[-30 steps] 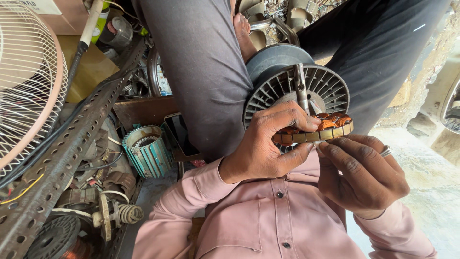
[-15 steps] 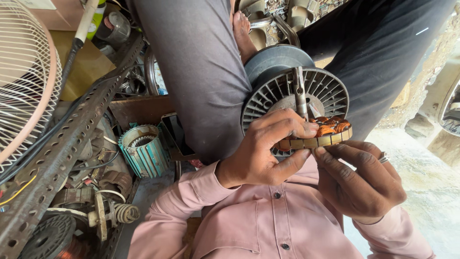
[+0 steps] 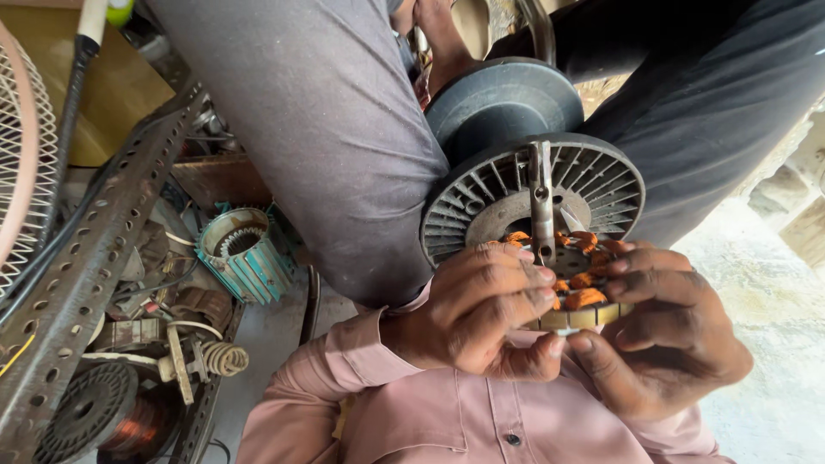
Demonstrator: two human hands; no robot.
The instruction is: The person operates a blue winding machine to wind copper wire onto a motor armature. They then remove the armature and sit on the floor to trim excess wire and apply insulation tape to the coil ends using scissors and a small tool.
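Holding a small round stator with orange windings in both hands, right at the lower rim of a grey finned motor housing with a metal shaft standing across its face. Left hand clenching the stator's near side, fingers curling over the top and thumb tucked under; right hand grasping the far side, fingers lying over the coils, thumb pressing the pale outer band from below. Hiding most of the stator under those fingers: only a few orange coils and a strip of rim showing, so slot count and winding ends impossible to make out. Blocking the housing's upper left with a grey trouser leg; a dark round disc behind it partly cut off too. Cropping the pink shirt at the bottom edge. Lying well apart to the left on the floor: a teal motor shell, a coil spring, a black spool of copper wire half out of view, a perforated steel angle and a slice of fan guard at the edge.

Compared with half a second ago: sitting closer and larger in view, stator drawn nearer the housing, right fingers now reaching over the coils rather than cupping beneath.
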